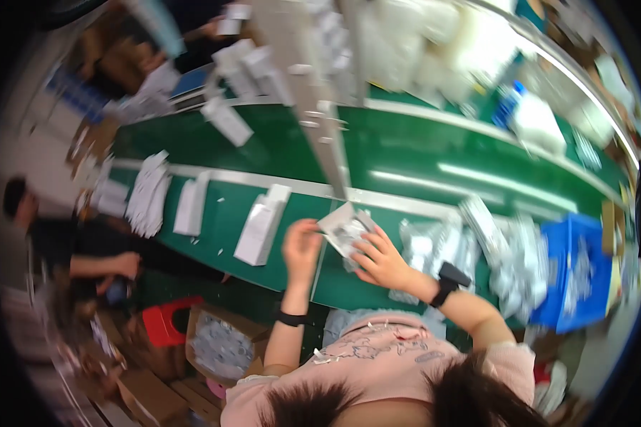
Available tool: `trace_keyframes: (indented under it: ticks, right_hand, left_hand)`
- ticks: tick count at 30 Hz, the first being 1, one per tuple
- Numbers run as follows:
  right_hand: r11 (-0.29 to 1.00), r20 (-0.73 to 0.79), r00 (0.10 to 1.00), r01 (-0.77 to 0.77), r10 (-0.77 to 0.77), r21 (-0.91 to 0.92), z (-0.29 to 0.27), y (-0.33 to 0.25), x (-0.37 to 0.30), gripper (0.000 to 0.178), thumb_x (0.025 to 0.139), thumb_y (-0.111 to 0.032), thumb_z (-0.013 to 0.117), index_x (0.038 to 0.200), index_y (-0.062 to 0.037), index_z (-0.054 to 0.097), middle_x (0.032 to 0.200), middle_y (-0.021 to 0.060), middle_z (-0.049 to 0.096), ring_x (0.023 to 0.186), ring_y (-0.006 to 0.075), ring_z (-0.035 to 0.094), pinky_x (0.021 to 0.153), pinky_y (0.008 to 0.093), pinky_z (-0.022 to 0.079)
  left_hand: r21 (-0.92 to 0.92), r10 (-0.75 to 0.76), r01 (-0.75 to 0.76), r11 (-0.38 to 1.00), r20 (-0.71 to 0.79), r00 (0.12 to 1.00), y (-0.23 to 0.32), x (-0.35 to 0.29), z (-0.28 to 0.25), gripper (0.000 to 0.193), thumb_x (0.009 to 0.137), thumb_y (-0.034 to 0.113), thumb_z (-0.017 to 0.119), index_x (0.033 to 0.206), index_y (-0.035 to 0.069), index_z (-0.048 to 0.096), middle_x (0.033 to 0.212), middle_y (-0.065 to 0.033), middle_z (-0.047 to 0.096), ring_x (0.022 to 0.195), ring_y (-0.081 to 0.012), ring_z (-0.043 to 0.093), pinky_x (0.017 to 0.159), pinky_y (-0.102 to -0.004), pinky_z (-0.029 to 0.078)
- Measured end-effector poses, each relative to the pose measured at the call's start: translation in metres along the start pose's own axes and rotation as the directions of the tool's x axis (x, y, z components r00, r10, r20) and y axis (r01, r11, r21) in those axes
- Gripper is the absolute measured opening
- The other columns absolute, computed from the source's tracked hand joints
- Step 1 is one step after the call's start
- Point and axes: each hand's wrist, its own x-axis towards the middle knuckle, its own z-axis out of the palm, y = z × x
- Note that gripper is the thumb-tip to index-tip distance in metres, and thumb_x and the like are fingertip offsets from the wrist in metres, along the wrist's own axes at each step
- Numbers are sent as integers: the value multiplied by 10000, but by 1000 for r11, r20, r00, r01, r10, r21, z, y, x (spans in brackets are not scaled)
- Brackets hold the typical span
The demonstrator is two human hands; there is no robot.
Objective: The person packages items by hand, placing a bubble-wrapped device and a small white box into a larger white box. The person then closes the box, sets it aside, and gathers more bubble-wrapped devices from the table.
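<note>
In front of my body, over the green bench, a small white box (340, 222) is tilted, with clear plastic wrapping (352, 235) at its near side. My right hand (382, 260) grips the box and the wrapping from the right, fingers bent over them. At the box's left corner is my left hand (303, 248), its fingers curled inward and slightly blurred; whether they pinch anything is hidden. To the left, a tall white carton (262, 226) lies on the bench. Clear plastic-wrapped parts (427, 245) lie to the right of my right hand.
Farther left are another white carton (191, 205) and a stack of flat white cartons (148, 193). A blue bin (554, 285) stands at the right. A metal post (313, 107) rises beyond my hands. At left, a co-worker (71, 245) sits near a red stool (165, 320) and an open cardboard box (253, 324).
</note>
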Motion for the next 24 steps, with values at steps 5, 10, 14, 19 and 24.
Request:
trace_keyframes:
  ticks: [5, 10, 14, 19, 24]
  right_hand:
    - [984, 38, 991, -134, 130, 118, -3, 31, 13, 434, 602, -256, 708, 956, -77, 533, 1284, 131, 334, 1231, 368, 210, 956, 575, 200]
    - [731, -81, 941, -198, 327, 653, 5, 61, -10, 707, 571, -241, 748, 1202, -155, 441, 1336, 146, 287, 1208, 368, 262, 970, 491, 242]
    - [457, 126, 856, -386, 502, 802, 20, 73, -13, 804, 545, -228, 759, 1260, -155, 401, 1201, 179, 436, 1048, 322, 458, 874, 397, 374]
    - [337, 121, 617, -572, 778, 748, -36, 98, -17, 623, 585, -172, 736, 1147, -60, 491, 916, 121, 615, 793, 194, 604, 712, 306, 471]
    - [431, -199, 433, -544, 879, 720, -94, 229, -17, 523, 627, -204, 743, 1058, -7, 521, 972, 80, 593, 904, 163, 555, 783, 290, 448]
  left_hand:
    - [928, 325, -103, 359, -21, 945, -77, 92, -100, 667, 607, 255, 743, 1132, 4, 418, 1074, -200, 488, 995, -331, 473, 887, -394, 358]
    - [947, -279, 85, 310, 5, 960, -119, 121, -116, 872, 544, 359, 761, 1212, 1, 331, 1122, -266, 458, 1021, -380, 458, 883, -416, 367]
    - [881, -307, 77, 466, 79, 949, -84, 81, -59, 894, 510, 284, 787, 1201, -26, 313, 1119, -256, 442, 1034, -392, 434, 891, -413, 361]
    - [917, -327, -17, 399, 159, 932, -46, -18, 7, 901, 529, 315, 783, 1198, -52, 303, 1147, -234, 419, 1056, -388, 417, 892, -396, 359]
    - [878, -671, 10, 478, 358, 650, -54, -22, 30, 854, 635, 334, 722, 1240, -44, 253, 1230, -244, 337, 1111, -384, 362, 948, -386, 295]
